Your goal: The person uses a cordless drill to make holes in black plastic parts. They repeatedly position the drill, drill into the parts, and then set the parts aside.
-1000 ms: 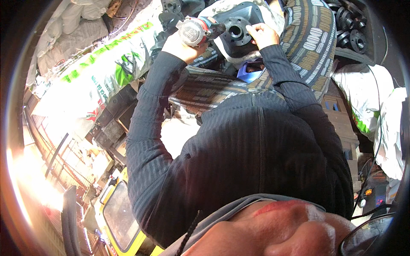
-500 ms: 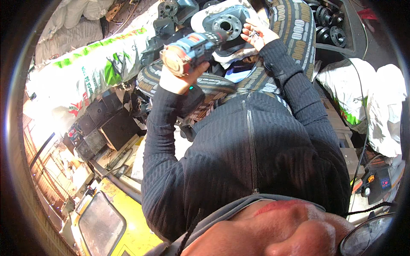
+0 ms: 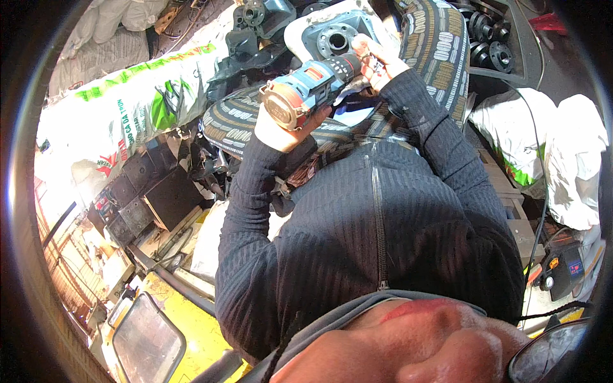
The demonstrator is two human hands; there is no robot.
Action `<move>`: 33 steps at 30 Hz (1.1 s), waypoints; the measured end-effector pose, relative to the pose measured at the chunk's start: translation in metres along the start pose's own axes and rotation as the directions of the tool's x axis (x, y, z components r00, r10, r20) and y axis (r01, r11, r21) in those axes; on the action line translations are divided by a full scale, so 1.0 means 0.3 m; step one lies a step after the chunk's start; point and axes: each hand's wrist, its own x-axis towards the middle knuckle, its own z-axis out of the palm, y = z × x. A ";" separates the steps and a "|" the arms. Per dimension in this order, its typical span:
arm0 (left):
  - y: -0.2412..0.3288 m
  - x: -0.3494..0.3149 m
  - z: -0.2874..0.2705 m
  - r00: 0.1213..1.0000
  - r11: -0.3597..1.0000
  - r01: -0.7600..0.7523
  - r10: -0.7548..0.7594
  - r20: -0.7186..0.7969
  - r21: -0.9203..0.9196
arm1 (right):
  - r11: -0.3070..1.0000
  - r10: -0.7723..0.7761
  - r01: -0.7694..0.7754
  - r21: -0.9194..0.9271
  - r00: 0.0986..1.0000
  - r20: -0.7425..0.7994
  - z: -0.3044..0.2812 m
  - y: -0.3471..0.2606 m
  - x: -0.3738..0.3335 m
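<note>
from my seat, i have my left hand (image 3: 287,133) wrapped around the cordless drill (image 3: 310,88), its long axis slanting up and right; the flanged hub (image 3: 327,46) lies just beyond, nearer my right hand (image 3: 385,69), which cups small metal pieces (image 3: 377,66).

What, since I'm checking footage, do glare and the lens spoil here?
Head view: glare bleaches parts of the long white sack and the left hand gripping the drill; head view: ribbing on the dark jacket reads clearly; head view: the fisheye blackens the corners; head view: pieces in the right hand are too small to identify.
</note>
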 end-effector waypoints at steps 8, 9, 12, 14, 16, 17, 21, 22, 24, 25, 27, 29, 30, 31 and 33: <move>-0.006 -0.004 0.021 0.999 0.999 0.039 -0.039 -0.004 0.023 | 1.000 -0.006 0.005 -0.011 0.996 -0.085 0.013 0.017 0.008; -0.005 -0.004 0.024 0.999 0.999 0.040 -0.040 -0.018 -0.017 | 0.999 -0.002 0.000 -0.033 0.998 -0.056 0.015 0.019 0.007; -0.004 -0.002 0.029 0.998 0.990 0.058 -0.060 -0.013 -0.132 | 0.996 0.015 -0.022 -0.087 0.996 -0.084 0.006 0.031 0.013; -0.007 -0.001 0.030 0.990 0.973 0.131 -0.119 0.073 -0.190 | 0.998 0.029 -0.032 -0.052 0.998 -0.052 -0.014 0.039 0.028; -0.011 -0.003 0.032 0.999 1.000 -0.017 0.017 0.027 0.013 | 0.992 0.119 -0.126 -0.030 0.977 -0.175 -0.040 0.045 0.054; -0.012 -0.006 0.033 0.998 0.998 -0.055 0.054 0.025 0.019 | 0.985 0.169 -0.170 0.004 0.979 -0.116 -0.052 0.048 0.068; -0.030 -0.001 0.045 0.999 0.999 0.020 -0.018 0.046 -0.040 | 0.950 0.239 -0.267 0.164 0.956 0.170 -0.078 0.051 0.081; -0.035 -0.002 0.044 0.999 0.998 0.039 -0.037 0.030 -0.049 | 0.921 0.227 -0.306 0.241 0.924 0.307 -0.078 0.055 0.071; -0.051 0.016 0.048 0.996 0.997 0.076 -0.075 0.036 -0.007 | 0.938 0.241 -0.204 0.281 0.965 -0.104 -0.081 0.064 0.038; -0.059 0.026 0.044 0.995 0.995 0.099 -0.099 0.034 -0.025 | 0.945 0.233 -0.161 0.283 0.942 -0.243 -0.082 0.069 0.029; -0.069 0.039 0.031 0.998 0.984 0.065 -0.068 0.009 0.164 | 0.988 0.117 -0.149 -0.050 0.911 -0.394 -0.087 0.081 0.029; -0.072 0.052 0.021 0.974 0.971 0.218 -0.223 0.048 0.096 | 0.943 -0.002 -0.135 -0.303 0.911 -0.412 -0.096 0.102 0.046; -0.071 0.060 0.017 0.944 0.947 0.315 -0.320 0.077 0.062 | 0.912 -0.059 -0.112 -0.394 0.916 -0.397 -0.104 0.108 0.054; -0.071 0.071 0.014 0.956 0.956 0.279 -0.285 0.070 0.087 | 0.874 -0.114 -0.088 -0.478 0.919 -0.378 -0.112 0.114 0.062; -0.071 0.097 0.013 0.967 0.962 0.231 -0.243 0.077 0.144 | 0.814 -0.164 -0.114 -0.569 0.896 -0.413 -0.123 0.126 0.077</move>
